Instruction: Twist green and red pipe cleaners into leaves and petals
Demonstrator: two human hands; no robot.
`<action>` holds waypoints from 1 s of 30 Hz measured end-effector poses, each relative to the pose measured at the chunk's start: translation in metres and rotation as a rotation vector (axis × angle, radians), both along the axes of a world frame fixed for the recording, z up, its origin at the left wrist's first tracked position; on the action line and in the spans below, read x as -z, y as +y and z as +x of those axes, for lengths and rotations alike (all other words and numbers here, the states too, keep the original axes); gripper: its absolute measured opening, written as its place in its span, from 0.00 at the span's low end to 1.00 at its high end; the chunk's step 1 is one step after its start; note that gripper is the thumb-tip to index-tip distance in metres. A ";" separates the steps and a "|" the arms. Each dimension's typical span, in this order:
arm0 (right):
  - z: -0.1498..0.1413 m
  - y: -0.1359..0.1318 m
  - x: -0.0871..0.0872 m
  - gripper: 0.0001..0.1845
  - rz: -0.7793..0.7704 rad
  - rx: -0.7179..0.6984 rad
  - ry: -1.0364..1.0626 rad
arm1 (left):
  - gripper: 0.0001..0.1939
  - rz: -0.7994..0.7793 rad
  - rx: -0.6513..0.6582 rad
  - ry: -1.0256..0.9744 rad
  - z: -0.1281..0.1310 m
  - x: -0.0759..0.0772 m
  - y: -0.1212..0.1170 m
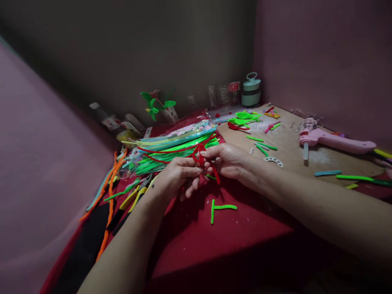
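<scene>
Left hand (pixel 183 173) and right hand (pixel 225 161), together, pinch red pipe cleaners (pixel 200 153), partly hidden by fingers.

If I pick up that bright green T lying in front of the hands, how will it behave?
The bright green T looks like thin pipe cleaner pieces, so probably very light and bendable, not limp. I can't tell if its two bars are joined; one might stay behind. Lying flat on the red cloth, it seems unlikely to roll.
</scene>
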State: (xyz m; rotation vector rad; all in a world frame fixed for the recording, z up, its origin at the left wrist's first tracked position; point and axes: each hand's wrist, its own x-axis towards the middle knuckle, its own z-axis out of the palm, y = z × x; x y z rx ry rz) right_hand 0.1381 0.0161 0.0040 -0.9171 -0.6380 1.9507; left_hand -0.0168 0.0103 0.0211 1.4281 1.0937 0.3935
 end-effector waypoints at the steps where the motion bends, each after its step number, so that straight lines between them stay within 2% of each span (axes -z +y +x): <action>1: 0.000 0.000 0.001 0.14 0.002 -0.001 -0.006 | 0.08 -0.013 -0.003 -0.001 0.000 0.001 0.001; 5: -0.001 0.002 0.003 0.13 0.032 0.026 -0.037 | 0.10 0.129 -0.020 0.070 -0.005 -0.003 0.005; 8: -0.001 0.001 0.002 0.12 0.038 0.037 -0.050 | 0.16 0.228 -0.052 -0.025 -0.011 -0.008 0.009; 12: -0.001 0.001 0.003 0.10 0.046 0.045 -0.059 | 0.12 0.187 -0.162 -0.179 -0.012 -0.004 0.013; 16: -0.002 -0.001 0.003 0.10 0.081 0.060 -0.120 | 0.12 0.182 -0.189 -0.184 -0.005 0.005 0.010; 19: -0.002 -0.002 0.003 0.10 0.127 0.062 -0.161 | 0.12 0.272 -0.190 -0.151 0.001 0.007 0.006; 24: -0.003 -0.003 0.003 0.10 0.220 0.113 -0.161 | 0.10 0.508 -0.284 -0.035 0.012 0.007 -0.003; 30: -0.007 -0.007 0.006 0.11 0.313 0.043 -0.240 | 0.08 0.719 -0.302 0.189 0.016 0.013 -0.010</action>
